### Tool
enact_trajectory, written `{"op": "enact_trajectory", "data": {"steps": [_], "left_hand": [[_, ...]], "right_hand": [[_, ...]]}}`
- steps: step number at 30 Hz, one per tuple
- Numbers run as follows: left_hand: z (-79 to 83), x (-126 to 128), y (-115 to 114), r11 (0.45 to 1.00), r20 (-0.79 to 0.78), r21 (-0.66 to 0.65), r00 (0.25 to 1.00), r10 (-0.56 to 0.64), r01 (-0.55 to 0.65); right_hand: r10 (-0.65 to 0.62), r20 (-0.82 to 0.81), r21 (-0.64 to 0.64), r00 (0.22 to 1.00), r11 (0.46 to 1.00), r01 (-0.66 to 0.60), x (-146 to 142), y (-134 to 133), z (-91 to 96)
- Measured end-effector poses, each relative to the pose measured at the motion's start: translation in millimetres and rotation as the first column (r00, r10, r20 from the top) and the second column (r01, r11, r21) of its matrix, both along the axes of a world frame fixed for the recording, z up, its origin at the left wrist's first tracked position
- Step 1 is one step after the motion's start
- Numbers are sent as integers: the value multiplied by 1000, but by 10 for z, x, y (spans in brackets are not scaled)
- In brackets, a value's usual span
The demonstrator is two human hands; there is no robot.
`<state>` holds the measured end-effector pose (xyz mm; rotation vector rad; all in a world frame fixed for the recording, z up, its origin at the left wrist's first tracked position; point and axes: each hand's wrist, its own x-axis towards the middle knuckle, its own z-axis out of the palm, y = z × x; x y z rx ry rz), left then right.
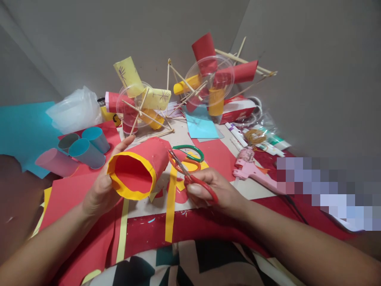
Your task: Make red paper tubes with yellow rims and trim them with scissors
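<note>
My left hand [102, 186] is closed around the side of a red paper tube [159, 155], whose near opening faces me. A yellow paper band [137, 195] is folded around that rim. In my right hand [216, 190] are red-handled scissors [205, 187], their blades pointing up and left to the tube's right side. Whether the blades touch the paper I cannot tell. Below the tube hangs or lies a yellow paper strip [170, 210]. Behind the blades lies a second pair of scissors with green and orange handles [190, 150].
Paper-and-stick wheels with clear plastic discs [210, 81] stand at the back. Blue and pink paper tubes [86, 153] stand at left, near a plastic bag [76, 109]. A pink glue gun [248, 171] lies at right, beside markers [236, 135] and rubber bands [255, 136]. Red paper sheets [77, 206] lie at left.
</note>
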<state>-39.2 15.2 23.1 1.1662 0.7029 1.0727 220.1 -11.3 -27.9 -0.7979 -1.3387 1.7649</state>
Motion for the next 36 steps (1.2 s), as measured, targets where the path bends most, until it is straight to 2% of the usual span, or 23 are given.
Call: {"op": "enact_trajectory", "data": {"steps": [3, 7, 10, 13, 17, 18, 20, 22, 24, 26, 30, 31, 33, 36], "left_hand": [[24, 5, -25, 999, 20, -7, 999, 32, -32], [39, 8, -66, 998, 47, -64, 999, -14, 17], [68, 16, -97, 996, 59, -89, 998, -19, 24], [82, -3, -128, 992, 71, -122, 997, -16, 25], [89, -34, -181, 988, 88, -152, 995, 44, -31], [97, -30, -194, 988, 100, -149, 993, 63, -47], [123, -4, -214, 988, 136, -137, 987, 89, -70], [159, 34, -225, 990, 178, -119, 980, 91, -71], [194, 64, -231, 993, 192, -104, 978, 82, -63], [221, 78, -234, 992, 184, -92, 977, 107, -91], [237, 65, -227, 973, 133, -86, 965, 225, -214], [234, 60, -221, 970, 121, -83, 964, 235, -226], [220, 53, -205, 965, 101, -83, 962, 255, -247], [187, 63, -181, 949, 81, -85, 947, 310, -303]], "right_hand": [[102, -155, -78, 983, 990, -115, 26, 26, -58], [281, -365, -79, 888, 941, -330, 28, 71, -49], [307, -439, -76, 844, 924, -375, 15, 89, -56], [326, -387, -41, 863, 929, -369, 22, 86, -81], [267, -101, 21, 958, 964, -266, 53, 64, -83], [238, -82, 24, 968, 971, -237, 59, 61, -86], [227, -157, 8, 961, 973, -229, 67, 66, -106], [300, -298, -7, 906, 949, -316, 71, 84, -140], [398, -390, -2, 830, 901, -434, 76, 110, -172], [476, -434, 17, 765, 853, -522, 83, 134, -186], [575, -478, 116, 664, 791, -601, 100, 143, -161], [576, -477, 125, 664, 792, -598, 104, 137, -148], [519, -473, 108, 712, 836, -538, 108, 118, -119], [345, -404, 51, 847, 933, -355, 101, 87, -75]]}}
